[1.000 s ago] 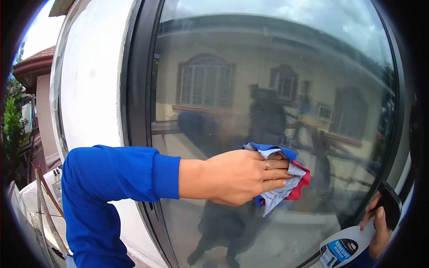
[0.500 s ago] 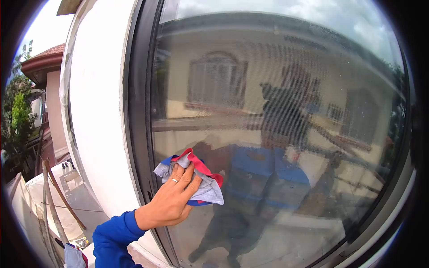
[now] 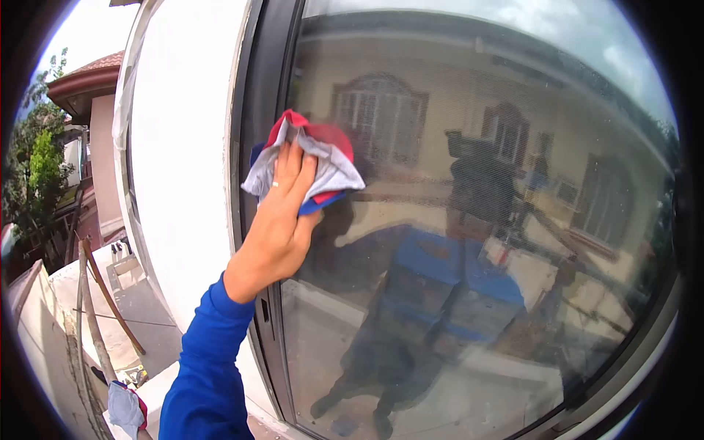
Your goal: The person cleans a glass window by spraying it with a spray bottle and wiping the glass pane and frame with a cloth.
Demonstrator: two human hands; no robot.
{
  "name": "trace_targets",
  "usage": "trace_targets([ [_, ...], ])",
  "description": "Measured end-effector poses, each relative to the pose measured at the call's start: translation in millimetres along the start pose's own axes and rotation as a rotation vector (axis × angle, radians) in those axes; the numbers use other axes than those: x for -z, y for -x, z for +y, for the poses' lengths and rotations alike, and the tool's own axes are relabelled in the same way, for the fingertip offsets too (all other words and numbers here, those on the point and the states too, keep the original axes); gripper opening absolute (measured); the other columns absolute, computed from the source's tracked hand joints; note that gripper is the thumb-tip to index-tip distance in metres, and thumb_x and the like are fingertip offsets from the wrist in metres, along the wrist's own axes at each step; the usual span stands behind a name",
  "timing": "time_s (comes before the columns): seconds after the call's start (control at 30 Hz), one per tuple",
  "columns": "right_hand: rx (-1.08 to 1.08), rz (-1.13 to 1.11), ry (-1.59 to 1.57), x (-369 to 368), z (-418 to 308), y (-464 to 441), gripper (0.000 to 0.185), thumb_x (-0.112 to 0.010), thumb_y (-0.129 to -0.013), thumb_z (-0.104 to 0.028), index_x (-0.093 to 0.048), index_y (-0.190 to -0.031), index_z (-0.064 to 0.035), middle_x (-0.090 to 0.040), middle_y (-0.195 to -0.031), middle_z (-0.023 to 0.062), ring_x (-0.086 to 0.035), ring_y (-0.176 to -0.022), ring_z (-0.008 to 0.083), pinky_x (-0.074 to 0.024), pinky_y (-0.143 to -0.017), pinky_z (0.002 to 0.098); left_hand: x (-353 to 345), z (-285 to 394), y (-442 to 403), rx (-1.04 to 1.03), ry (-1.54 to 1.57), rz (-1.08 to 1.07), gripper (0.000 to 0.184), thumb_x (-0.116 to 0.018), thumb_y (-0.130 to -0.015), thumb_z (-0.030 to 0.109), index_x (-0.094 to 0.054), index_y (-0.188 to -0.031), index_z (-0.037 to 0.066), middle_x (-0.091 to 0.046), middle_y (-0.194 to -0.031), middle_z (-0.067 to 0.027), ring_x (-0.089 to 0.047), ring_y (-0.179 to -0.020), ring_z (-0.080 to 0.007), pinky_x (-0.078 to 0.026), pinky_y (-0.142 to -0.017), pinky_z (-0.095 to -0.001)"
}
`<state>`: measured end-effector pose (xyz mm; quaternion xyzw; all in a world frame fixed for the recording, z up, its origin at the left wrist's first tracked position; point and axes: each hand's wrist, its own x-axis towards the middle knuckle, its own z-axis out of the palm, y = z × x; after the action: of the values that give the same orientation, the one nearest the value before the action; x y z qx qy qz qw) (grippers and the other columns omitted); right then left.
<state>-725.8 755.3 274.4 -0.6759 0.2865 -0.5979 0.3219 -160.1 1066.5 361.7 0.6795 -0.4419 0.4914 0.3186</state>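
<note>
My left hand (image 3: 275, 220), in a blue sleeve with a ring on one finger, presses a bunched cleaning cloth (image 3: 323, 165) against the window. Grey, red and blue fabric shows in the cloth, and its folds hide my fingertips in part. Beneath it, the dark window glass (image 3: 469, 293) meets the black window frame (image 3: 257, 147) at the left, and the cloth's left side overlaps that frame. My right hand is out of view.
A white wall (image 3: 180, 147) runs beside the frame. At the lower left, a second grey and red cloth (image 3: 125, 407) hangs by wooden poles (image 3: 95, 330) leaning near a low wall (image 3: 44, 352). Reflections of a house, blue bins and a person appear in the glass.
My left hand has moved up the glass with the cloth, toward the frame, and the arm is more stretched out. The view has shifted slightly.
</note>
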Motion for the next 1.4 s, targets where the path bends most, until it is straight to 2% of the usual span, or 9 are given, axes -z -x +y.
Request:
trace_targets([
  [0.17, -0.010, 0.039, -0.015, 11, 2, 11, 0.048, -0.065, -0.093, -0.041, -0.055, -0.108, 0.0031, -0.054, -0.089, 0.0108, -0.056, -0.070, 0.0187, -0.0475, -0.066, 0.0314, -26, 25, 124, 0.119, -0.002, -0.219, 0.067, -0.053, -0.082, -0.006, -0.033, -0.144, -0.019, -0.020, -0.154, -0.0443, -0.014, -0.147, -0.0592, -0.014, -0.121, -0.0574],
  [0.33, -0.005, 0.042, -0.005, 16, 0, 14, 0.048, -0.066, -0.092, -0.040, -0.055, -0.110, 0.0032, -0.054, -0.091, 0.0114, -0.057, -0.071, 0.0193, -0.0482, -0.068, 0.0320, 21, -26, -62, -0.167, -0.213, 0.102, 0.062, -0.051, -0.087, 0.000, -0.038, -0.147, -0.010, -0.036, -0.154, -0.0320, -0.031, -0.146, -0.0458, -0.031, -0.119, -0.0454],
  [0.4, -0.005, 0.053, -0.001, 14, 0, 18, 0.048, -0.066, -0.092, -0.040, -0.055, -0.111, 0.0033, -0.055, -0.091, 0.0117, -0.057, -0.072, 0.0196, -0.0485, -0.069, 0.0322, 44, -23, -173, -0.277, -0.116, 0.272, 0.039, -0.046, -0.097, 0.009, -0.050, -0.132, -0.009, -0.056, -0.135, -0.0291, -0.056, -0.125, -0.0394, -0.044, -0.106, -0.0478],
  [0.57, -0.007, 0.070, 0.018, 17, -3, 22, 0.049, -0.067, -0.091, -0.038, -0.055, -0.114, 0.0034, -0.055, -0.093, 0.0123, -0.058, -0.074, 0.0202, -0.0493, -0.070, 0.0328, 36, 54, -268, -0.436, -0.035, 0.246, 0.044, -0.049, -0.093, 0.013, -0.052, -0.132, -0.008, -0.055, -0.139, -0.0250, -0.052, -0.132, -0.0355, -0.040, -0.111, -0.0449],
  [0.83, 0.026, 0.097, 0.028, 29, -6, 38, 0.050, -0.069, -0.091, -0.036, -0.055, -0.118, 0.0036, -0.056, -0.096, 0.0134, -0.059, -0.077, 0.0212, -0.0505, -0.073, 0.0338, -77, 126, -46, -1.107, 0.162, -0.341, 0.051, -0.053, -0.090, 0.019, -0.056, -0.134, -0.007, -0.054, -0.145, -0.0179, -0.046, -0.140, -0.0290, -0.035, -0.117, -0.0405],
  [0.9, 0.058, 0.106, 0.027, 31, -8, 41, 0.051, -0.069, -0.090, -0.036, -0.055, -0.119, 0.0037, -0.056, -0.096, 0.0137, -0.059, -0.077, 0.0214, -0.0508, -0.074, 0.0341, -69, 119, -33, -1.087, 0.155, -0.572, 0.051, -0.053, -0.090, 0.020, -0.057, -0.135, -0.004, -0.052, -0.147, -0.0145, -0.047, -0.140, -0.0278, -0.040, -0.114, -0.0389],
  [1.07, 0.022, 0.127, 0.086, 12, -7, 35, 0.046, -0.061, -0.096, -0.042, -0.055, -0.105, 0.0028, -0.052, -0.086, 0.0093, -0.056, -0.072, 0.0181, -0.0482, -0.072, 0.0311, 21, 27, -218, -0.580, -0.259, 0.132, 0.053, -0.050, -0.096, 0.013, -0.045, -0.148, 0.001, -0.045, -0.151, -0.0219, -0.038, -0.143, -0.0389, -0.032, -0.119, -0.0415],
  [1.13, -0.013, 0.137, 0.113, 0, -17, 24, 0.049, -0.054, -0.100, -0.047, -0.056, -0.091, 0.0009, -0.050, -0.078, 0.0058, -0.053, -0.068, 0.0152, -0.0446, -0.071, 0.0279, 57, -30, -271, -0.231, -0.008, 0.115, 0.050, -0.043, -0.106, 0.026, -0.041, -0.153, 0.007, -0.053, -0.145, -0.0205, -0.052, -0.132, -0.0287, -0.033, -0.113, -0.0326],
  [1.4, 0.362, 0.046, 0.099, -79, -96, -14, 0.047, -0.049, -0.106, -0.042, -0.056, -0.085, -0.0007, -0.051, -0.074, 0.0051, -0.050, -0.062, 0.0127, -0.0421, -0.060, 0.0266, 58, -51, -285, -0.149, 0.017, 0.096, 0.052, -0.044, -0.107, 0.032, -0.045, -0.149, 0.003, -0.059, -0.140, -0.0142, -0.052, -0.126, -0.0216, -0.031, -0.111, -0.0303],
])
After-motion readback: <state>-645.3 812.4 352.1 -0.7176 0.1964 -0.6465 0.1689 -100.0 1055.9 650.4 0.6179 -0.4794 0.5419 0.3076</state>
